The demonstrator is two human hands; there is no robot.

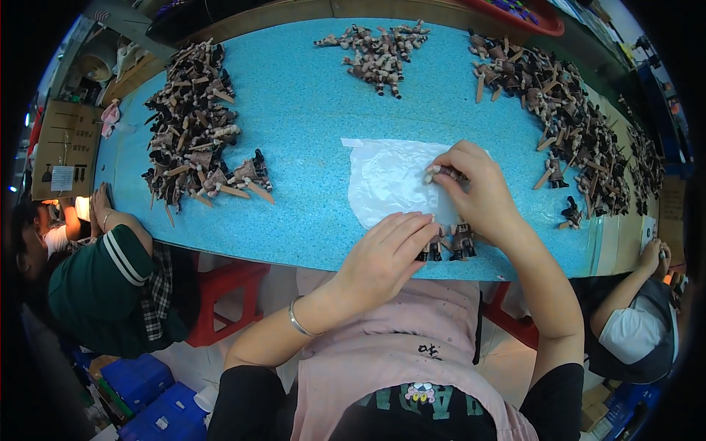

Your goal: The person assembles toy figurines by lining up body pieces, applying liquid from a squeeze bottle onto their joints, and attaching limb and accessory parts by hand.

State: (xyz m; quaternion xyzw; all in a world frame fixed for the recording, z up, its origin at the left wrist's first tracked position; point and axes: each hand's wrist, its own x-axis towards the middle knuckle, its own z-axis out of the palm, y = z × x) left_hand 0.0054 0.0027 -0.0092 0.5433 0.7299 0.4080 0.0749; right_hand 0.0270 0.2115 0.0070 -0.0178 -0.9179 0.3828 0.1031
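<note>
My right hand [474, 184] is closed, pinching a small doll-like figurine [450, 174] over a white plastic bag [382, 180] that lies flat on the blue table. Near the front edge, my left hand [387, 253] has its fingers pressed together over another figurine [434, 248], partly hidden by them; its thumb is out of sight. Beside that one, a further brown and black figurine [462, 242] lies on the table under my right wrist.
Figurine heaps lie at the left [195, 125], far middle [382, 55] and right [566, 117] of the blue table [294, 147]. A cardboard box [68, 151] stands at far left. People sit on both sides, near red stools [228, 301]. A red tray [540, 15] is at the back.
</note>
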